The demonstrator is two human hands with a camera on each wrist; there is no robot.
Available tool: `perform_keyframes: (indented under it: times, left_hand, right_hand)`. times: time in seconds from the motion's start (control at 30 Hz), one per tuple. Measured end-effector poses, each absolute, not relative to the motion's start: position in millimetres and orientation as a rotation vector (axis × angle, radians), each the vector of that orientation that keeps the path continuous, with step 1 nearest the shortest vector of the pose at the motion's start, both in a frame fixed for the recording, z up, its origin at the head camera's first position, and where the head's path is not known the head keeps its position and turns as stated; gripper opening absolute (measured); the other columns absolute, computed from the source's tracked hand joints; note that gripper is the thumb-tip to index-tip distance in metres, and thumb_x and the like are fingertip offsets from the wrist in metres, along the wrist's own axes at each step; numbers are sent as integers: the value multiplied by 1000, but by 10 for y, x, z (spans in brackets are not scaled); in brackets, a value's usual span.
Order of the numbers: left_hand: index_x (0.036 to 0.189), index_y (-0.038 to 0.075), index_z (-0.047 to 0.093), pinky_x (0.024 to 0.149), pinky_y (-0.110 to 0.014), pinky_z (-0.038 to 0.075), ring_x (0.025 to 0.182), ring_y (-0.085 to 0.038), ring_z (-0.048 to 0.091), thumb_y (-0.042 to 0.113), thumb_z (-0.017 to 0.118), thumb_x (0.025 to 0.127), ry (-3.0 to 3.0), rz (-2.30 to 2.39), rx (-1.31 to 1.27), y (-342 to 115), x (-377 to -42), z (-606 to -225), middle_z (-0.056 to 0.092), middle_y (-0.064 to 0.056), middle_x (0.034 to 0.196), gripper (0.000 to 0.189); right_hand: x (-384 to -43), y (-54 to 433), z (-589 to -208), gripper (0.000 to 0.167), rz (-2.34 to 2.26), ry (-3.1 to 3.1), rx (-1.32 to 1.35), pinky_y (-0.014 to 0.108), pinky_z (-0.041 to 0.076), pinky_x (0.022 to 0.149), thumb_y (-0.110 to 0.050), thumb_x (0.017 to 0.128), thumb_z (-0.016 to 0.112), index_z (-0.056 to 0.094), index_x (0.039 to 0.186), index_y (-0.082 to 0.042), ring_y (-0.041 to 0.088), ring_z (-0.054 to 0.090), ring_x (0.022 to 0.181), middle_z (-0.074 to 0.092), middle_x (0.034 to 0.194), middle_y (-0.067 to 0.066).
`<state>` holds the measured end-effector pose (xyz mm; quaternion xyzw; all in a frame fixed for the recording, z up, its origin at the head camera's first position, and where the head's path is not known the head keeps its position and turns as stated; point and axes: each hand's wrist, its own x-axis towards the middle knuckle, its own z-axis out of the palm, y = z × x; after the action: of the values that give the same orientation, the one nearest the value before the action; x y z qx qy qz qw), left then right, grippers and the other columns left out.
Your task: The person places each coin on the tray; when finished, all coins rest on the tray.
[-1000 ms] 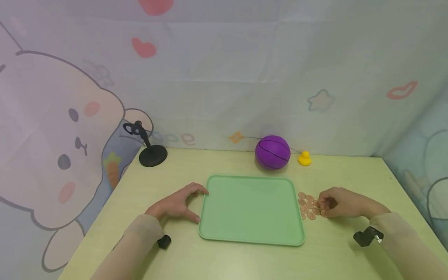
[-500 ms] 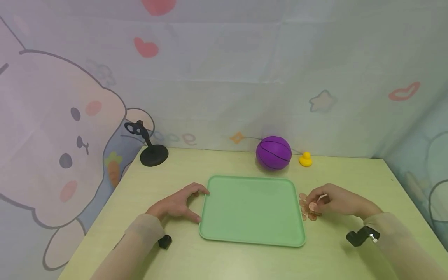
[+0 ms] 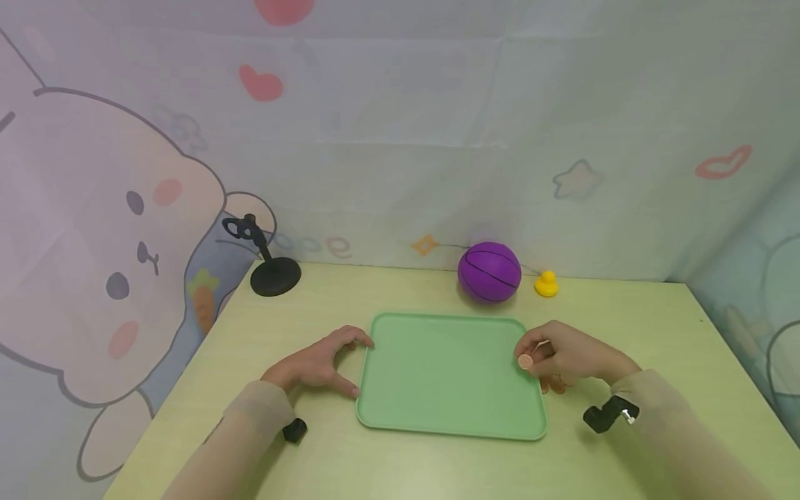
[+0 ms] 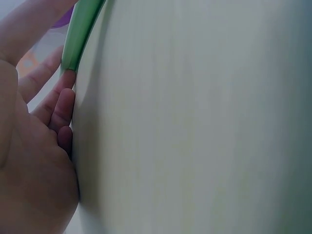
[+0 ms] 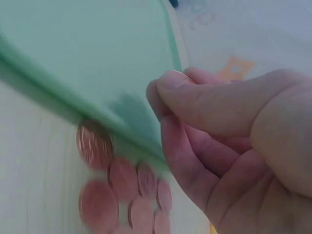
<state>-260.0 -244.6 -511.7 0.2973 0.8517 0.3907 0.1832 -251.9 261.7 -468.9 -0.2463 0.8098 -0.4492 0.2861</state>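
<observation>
Between thumb and fingers my right hand (image 3: 571,351) pinches a copper coin (image 3: 526,361), held over the right rim of a light green tray (image 3: 450,375). In the right wrist view only a thin edge of that coin shows behind the thumb. Several more copper coins (image 5: 99,207) lie flat on the table along the tray's outer side, partly hidden under the right hand in the head view. My left hand (image 3: 312,362) rests at the tray's left edge, thumb and index finger spread apart with their tips at the rim. The tray's inside is bare.
Behind the tray sit a purple ball (image 3: 489,273) and a small yellow rubber duck (image 3: 546,284). A black stand (image 3: 276,276) with a round base occupies the back left corner of the table (image 3: 425,465). A printed cloth (image 3: 400,139) hangs behind.
My right hand has picked up a coin from the group and carried it left to the tray's rim. The left hand and the tray have stayed in place.
</observation>
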Motion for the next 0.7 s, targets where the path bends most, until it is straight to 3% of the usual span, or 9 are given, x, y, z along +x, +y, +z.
perform_keyframes:
  times: [0.13, 0.23, 0.43, 0.7]
  left_hand:
    - [140, 22, 55, 118, -54, 33, 133, -27, 43, 30, 100, 70, 2402, 1101, 837, -2453, -2600, -5123, 45, 0, 149, 83]
    - [140, 23, 55, 119, -54, 32, 135, -27, 43, 30, 99, 71, 2399, 1106, 837, -2453, -2602, -5129, 45, 1, 149, 83]
    - [140, 24, 55, 119, -54, 33, 135, -26, 44, 31, 99, 71, 2393, 1114, 851, -2442, -2614, -5139, 46, 1, 149, 82]
    - [140, 23, 56, 119, -54, 33, 135, -26, 44, 31, 100, 70, 2393, 1123, 848, -2452, -2609, -5132, 46, 1, 150, 83]
  right_hand:
    - [-2582, 2427, -4692, 20, -1159, 2286, -743, 28, 55, 59, -16, 99, 74, 72, 117, -5, 32, 68, 69, 73, 94, 11]
    - [-2643, 2281, -4718, 21, -1118, 2388, -851, 25, 57, 86, -15, 98, 75, 74, 116, -5, 17, 68, 89, 73, 105, 2]
    - [-2738, 2005, -4805, 22, -1145, 2436, -912, 30, 59, 89, -18, 99, 75, 74, 117, -5, 17, 68, 95, 73, 109, 2]
    - [-2828, 1691, -4902, 13, -1052, 2582, -1016, 33, 55, 85, -18, 97, 77, 75, 109, -11, 14, 62, 90, 70, 98, -4]
